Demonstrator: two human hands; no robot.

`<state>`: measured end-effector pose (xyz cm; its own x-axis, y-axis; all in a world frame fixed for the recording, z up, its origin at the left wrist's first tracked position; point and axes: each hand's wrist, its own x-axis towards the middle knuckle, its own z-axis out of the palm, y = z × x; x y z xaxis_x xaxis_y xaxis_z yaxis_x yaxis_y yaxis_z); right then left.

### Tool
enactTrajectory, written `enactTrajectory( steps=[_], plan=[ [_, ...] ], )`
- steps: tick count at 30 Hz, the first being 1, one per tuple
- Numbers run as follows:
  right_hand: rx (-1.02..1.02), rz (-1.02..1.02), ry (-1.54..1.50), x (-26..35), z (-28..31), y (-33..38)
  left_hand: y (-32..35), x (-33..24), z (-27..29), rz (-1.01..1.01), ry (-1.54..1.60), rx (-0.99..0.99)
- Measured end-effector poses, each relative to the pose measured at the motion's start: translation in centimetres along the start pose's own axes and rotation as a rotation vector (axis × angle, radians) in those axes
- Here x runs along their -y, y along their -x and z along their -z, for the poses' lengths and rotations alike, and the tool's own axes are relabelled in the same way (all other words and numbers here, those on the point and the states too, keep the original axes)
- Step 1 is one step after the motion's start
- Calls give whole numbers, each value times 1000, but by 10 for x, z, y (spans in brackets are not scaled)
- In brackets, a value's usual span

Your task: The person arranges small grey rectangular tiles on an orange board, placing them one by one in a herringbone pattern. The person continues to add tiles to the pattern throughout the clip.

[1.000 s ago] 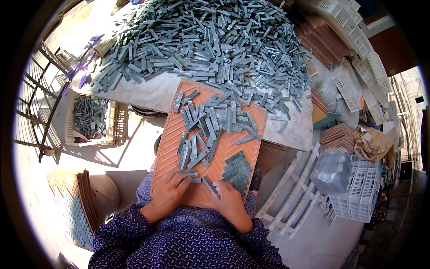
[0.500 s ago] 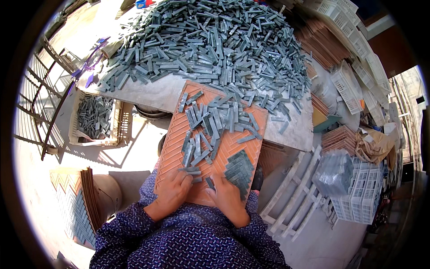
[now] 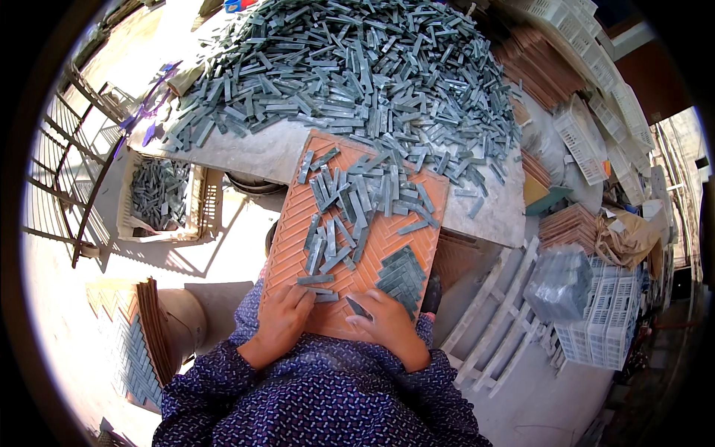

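Note:
On my lap, leaning on the table edge, lies an orange grooved board (image 3: 287, 257) with a herringbone pattern. At its lower right, dark green stone strips form a fitted herringbone patch (image 3: 401, 279). My right hand (image 3: 387, 324) is beside that patch, closed on a dark stone strip (image 3: 359, 307) between thumb and fingers. My left hand (image 3: 284, 316) rests on the board's lower left, fingers bent together against the ends of loose strips (image 3: 325, 297); whether it grips one is hidden. More loose strips (image 3: 357, 205) lie jumbled on the board's upper half.
A large heap of stone strips (image 3: 357, 74) covers the table (image 3: 246, 153) ahead. A cream crate (image 3: 197, 201) of strips stands at left, above stacked boards (image 3: 153, 335). White crates (image 3: 596, 328), a wrapped clear bundle (image 3: 558, 283) and a white slatted frame (image 3: 488, 320) are at right.
My right hand has shifted slightly up and right, turning the strip it holds. The left hand has moved a little down, off the strips near its fingertips.

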<state>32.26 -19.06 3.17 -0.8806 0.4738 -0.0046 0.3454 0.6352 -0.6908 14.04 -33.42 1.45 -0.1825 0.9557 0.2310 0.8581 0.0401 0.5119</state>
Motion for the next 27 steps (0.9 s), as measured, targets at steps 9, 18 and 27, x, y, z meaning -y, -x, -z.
enactTrajectory(
  steps=[9, 18, 27],
  plan=[
    [-275, -122, -86, 3, 2, 15, -1, -17, -5, 80, 150, 34],
    [-283, -24, -125, 7, -1, 11, 1, -17, -9, 7, 108, 69],
    [-238, 74, -44, 2, -15, -2, 0, -19, -11, 79, 151, 59]
  ],
)
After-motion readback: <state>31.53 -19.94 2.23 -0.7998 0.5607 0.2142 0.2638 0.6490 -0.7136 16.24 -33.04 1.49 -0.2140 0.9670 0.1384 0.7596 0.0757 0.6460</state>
